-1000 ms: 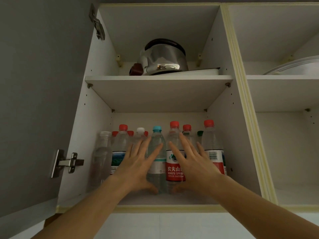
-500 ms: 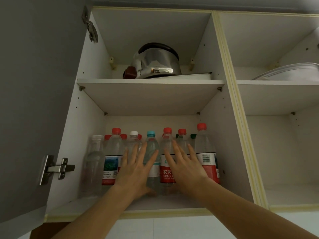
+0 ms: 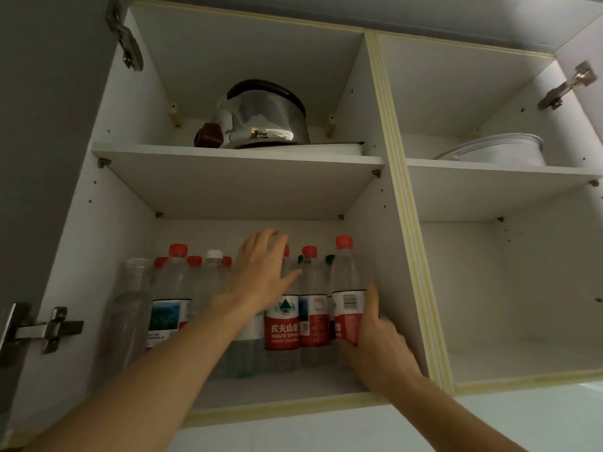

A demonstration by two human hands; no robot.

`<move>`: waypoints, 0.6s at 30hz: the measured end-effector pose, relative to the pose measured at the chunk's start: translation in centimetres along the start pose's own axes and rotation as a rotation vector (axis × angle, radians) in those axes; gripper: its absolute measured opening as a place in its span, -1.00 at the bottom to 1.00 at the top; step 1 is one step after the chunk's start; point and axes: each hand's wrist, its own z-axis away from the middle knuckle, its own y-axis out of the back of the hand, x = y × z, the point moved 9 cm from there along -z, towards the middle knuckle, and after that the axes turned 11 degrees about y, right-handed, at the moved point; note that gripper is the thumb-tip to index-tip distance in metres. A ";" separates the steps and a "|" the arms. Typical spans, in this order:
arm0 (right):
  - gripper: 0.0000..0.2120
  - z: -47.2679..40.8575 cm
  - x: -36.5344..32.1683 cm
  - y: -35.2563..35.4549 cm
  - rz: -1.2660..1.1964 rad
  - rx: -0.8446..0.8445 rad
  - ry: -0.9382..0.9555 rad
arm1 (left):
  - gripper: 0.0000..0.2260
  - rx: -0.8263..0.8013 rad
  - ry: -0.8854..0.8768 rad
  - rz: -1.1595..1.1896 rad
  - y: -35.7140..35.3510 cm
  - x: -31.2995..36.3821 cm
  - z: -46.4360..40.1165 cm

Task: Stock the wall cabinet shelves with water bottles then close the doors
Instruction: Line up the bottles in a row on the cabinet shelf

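Against the lower shelf (image 3: 277, 391) of the left cabinet bay, both hands are among the bottles. The right hand (image 3: 375, 334) has its fingers curled round the red-labelled bottle (image 3: 347, 308) at the right end of the row, thumb up along the label's right edge, so it grasps that bottle low on its body. The left hand (image 3: 261, 275) reaches higher and further in, fingers spread and fairly straight over the shoulders of the bottles left of that one; it seems to press or steady them, not to clasp any, though its fingertips lie behind the caps and I cannot be sure.

The water bottles (image 3: 228, 308) stand upright in a tight cluster on that shelf, left of the grasped one and in more than one rank.

To do this step well, I judge the end bottle should be slid back or snugged against its neighbours while staying upright, the left hand bracing the row so nothing topples.

A kettle (image 3: 264, 119) sits on the shelf above. The left door (image 3: 49, 158) stands open, cut off by the frame edge. The right door is out of view except its hinge (image 3: 567, 86). How many bottles stand in the back rank is hard to make out, and the clear bottle (image 3: 130, 308) furthest left is dim.
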 end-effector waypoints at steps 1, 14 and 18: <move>-0.05 0.3 0.3 -0.1 -0.033 -0.010 -0.007 | -0.31 -0.017 -0.005 0.005 -0.3 0.8 -1.0; -0.10 3.1 -0.1 1.9 0.018 0.246 0.044 | -0.62 -0.501 0.076 -0.232 -6.7 4.0 -8.5; -0.13 3.2 0.0 1.9 0.039 0.246 0.032 | -0.69 -0.536 0.057 -0.059 -6.2 4.4 -8.8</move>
